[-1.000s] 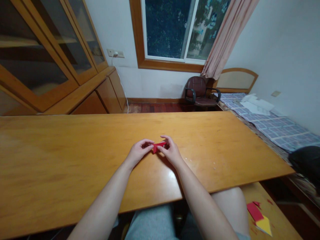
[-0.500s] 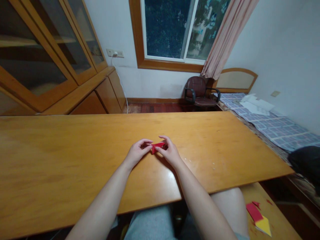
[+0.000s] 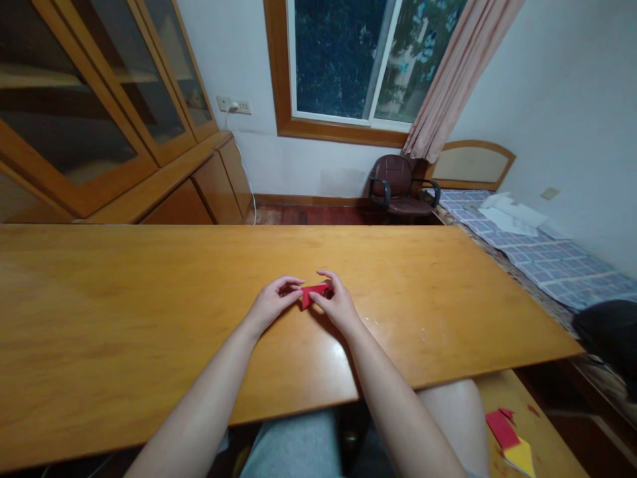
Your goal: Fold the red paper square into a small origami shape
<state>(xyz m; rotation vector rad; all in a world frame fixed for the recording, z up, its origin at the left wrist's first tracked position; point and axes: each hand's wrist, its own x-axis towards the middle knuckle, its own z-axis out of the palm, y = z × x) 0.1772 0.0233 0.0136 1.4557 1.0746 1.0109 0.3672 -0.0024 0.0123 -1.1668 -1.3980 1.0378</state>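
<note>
Little had moved since half a second earlier: the head camera's view had tilted slightly, so that the window [image 3: 338,66] sat a touch further right and the loose red paper [image 3: 502,430] at lower right a touch lower, while both hands kept nearly the same pose.

From the head view, the red folded piece [image 3: 305,301] was held over the middle of the wooden table [image 3: 149,325], between the two hands; whether its lower corner touched the tabletop could not be told. The left hand [image 3: 272,304] pinched its left end narrowly, thumb nearest the camera and the other fingers curved above. The right hand [image 3: 340,303] held the right part, its thumb against the near face and one finger raised clear; the remaining fingers were partly hidden.

Tiny pale specks [image 3: 423,334] lay on the tabletop to the right of the right forearm. On a lower wooden surface [image 3: 547,446], past the person's knee, the loose red paper overlapped or touched a yellow paper [image 3: 520,458], with a small red scrap [image 3: 533,411] near them. Beyond the table stood a brown armchair [image 3: 393,174], next to a bed with a checked cover [image 3: 552,269].
</note>
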